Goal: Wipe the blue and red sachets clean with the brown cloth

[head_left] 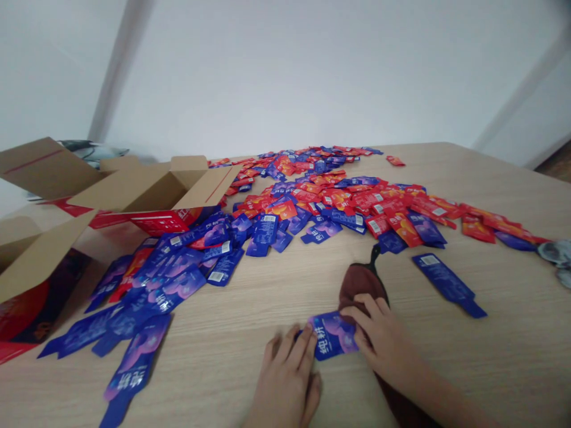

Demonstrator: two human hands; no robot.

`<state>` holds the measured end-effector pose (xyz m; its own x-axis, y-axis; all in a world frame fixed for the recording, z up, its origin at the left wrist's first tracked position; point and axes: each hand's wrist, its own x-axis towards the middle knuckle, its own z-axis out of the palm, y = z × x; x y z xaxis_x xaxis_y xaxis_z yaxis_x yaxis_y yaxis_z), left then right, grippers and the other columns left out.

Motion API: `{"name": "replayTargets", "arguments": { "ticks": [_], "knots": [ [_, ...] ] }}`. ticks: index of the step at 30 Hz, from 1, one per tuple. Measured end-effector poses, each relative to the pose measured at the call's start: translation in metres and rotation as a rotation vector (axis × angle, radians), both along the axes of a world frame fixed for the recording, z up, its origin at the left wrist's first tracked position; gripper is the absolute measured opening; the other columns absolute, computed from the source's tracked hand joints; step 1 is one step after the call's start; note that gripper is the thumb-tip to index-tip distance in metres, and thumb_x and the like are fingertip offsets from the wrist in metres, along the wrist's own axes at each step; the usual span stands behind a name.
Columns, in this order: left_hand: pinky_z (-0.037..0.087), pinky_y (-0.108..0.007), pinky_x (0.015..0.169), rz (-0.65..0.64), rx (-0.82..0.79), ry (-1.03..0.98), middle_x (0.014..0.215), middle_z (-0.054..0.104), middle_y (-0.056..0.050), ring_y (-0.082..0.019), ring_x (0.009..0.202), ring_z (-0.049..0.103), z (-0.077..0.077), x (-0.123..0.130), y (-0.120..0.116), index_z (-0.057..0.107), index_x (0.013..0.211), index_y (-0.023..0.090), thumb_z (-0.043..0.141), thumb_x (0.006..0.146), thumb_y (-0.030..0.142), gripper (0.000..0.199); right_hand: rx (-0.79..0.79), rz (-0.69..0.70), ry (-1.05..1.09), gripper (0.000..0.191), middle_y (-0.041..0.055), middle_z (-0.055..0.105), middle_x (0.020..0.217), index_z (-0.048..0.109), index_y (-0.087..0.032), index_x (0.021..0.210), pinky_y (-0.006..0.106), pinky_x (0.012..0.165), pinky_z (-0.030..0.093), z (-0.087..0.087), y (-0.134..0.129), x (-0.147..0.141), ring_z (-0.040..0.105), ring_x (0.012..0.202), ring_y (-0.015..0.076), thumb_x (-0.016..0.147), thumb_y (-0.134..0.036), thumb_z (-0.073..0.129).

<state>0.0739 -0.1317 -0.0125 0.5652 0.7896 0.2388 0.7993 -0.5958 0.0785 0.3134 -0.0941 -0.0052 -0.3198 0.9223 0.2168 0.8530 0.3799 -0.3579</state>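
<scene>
Packet (333, 337) is looking light, kinda slick, best edge-held, left grip (284, 379) and right grip (384, 342) touching it, can't tell if pinching.

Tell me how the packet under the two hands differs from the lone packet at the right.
Face: the handled packet shows purple artwork and large white characters; the lone packet shows a barcode and small print.
Contact: the left hand and right hand touch the handled packet; neither touches the lone packet.
View: the handled packet is partly covered, the lone packet fully visible.
Both are mainly blue.
</scene>
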Motion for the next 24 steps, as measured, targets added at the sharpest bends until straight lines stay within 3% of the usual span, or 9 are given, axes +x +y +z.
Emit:
{"name": "replayTargets", "arguments": {
  "ticks": [4,8,13,15,19,22,24],
  "knots": [
    [0.038,-0.04,0.098,0.017,-0.042,0.001,0.142,0.055,-0.001,-0.024,0.123,0.049,0.006,0.002,0.0,0.052,0.138,0.022,0.048,0.095,0.037,0.045,0.003,-0.021,0.109,0.035,0.0091,0.053,0.109,0.064,-0.024,0.104,0.043,0.088,0.048,0.012,0.011,0.008,0.052,0.101,0.024,0.081,-0.005,0.045],
    [0.038,-0.04,0.098,0.025,-0.029,0.009,0.144,0.053,-0.001,-0.024,0.123,0.049,0.007,0.005,-0.002,0.053,0.137,0.022,0.047,0.096,0.037,0.044,-0.008,0.094,0.217,0.038,0.0083,0.052,0.115,0.063,-0.025,0.108,0.04,0.092,0.047,0.025,0.01,-0.019,0.051,0.109,0.0226,0.081,-0.005,0.045],
    [0.038,-0.041,0.098,0.039,-0.001,0.017,0.139,0.057,0.0,-0.024,0.123,0.049,0.005,0.005,-0.004,0.057,0.132,0.022,0.047,0.096,0.038,0.041,-0.074,0.246,0.074,0.035,0.0056,0.057,0.115,0.065,-0.028,0.104,0.041,0.087,0.048,0.022,-0.001,-0.041,0.052,0.102,0.0238,0.082,-0.006,0.049],
    [0.038,-0.041,0.098,0.041,-0.001,0.019,0.141,0.056,0.0,-0.024,0.124,0.049,0.005,0.005,-0.005,0.054,0.135,0.022,0.047,0.097,0.037,0.042,-0.087,0.206,0.027,0.034,0.0053,0.057,0.116,0.066,-0.029,0.102,0.042,0.085,0.048,0.015,-0.004,-0.033,0.052,0.099,0.0242,0.081,-0.007,0.049],
    [0.038,-0.04,0.1,0.035,-0.039,0.018,0.144,0.052,0.001,-0.023,0.125,0.048,0.005,0.005,-0.005,0.049,0.14,0.022,0.045,0.097,0.037,0.045,-0.083,-0.019,-0.002,0.032,0.008,0.056,0.105,0.064,-0.023,0.099,0.044,0.085,0.047,0.006,0.0,0.004,0.051,0.095,0.0246,0.079,-0.006,0.047],
    [0.038,-0.041,0.101,0.044,-0.067,0.015,0.144,0.052,0.0,-0.024,0.126,0.048,0.006,0.006,-0.005,0.048,0.141,0.023,0.046,0.097,0.036,0.046,-0.074,-0.11,0.006,0.028,0.0071,0.053,0.098,0.063,-0.022,0.095,0.042,0.085,0.047,0.014,0.009,0.021,0.052,0.092,0.0231,0.079,-0.007,0.046],
    [0.038,-0.042,0.101,0.048,-0.082,0.01,0.144,0.053,-0.001,-0.024,0.126,0.048,0.007,0.007,-0.004,0.049,0.141,0.023,0.047,0.096,0.035,0.046,-0.036,-0.101,0.037,0.028,0.0075,0.053,0.102,0.063,-0.022,0.097,0.041,0.086,0.047,0.024,0.012,0.014,0.053,0.095,0.0231,0.08,-0.008,0.046]
  ]
}}
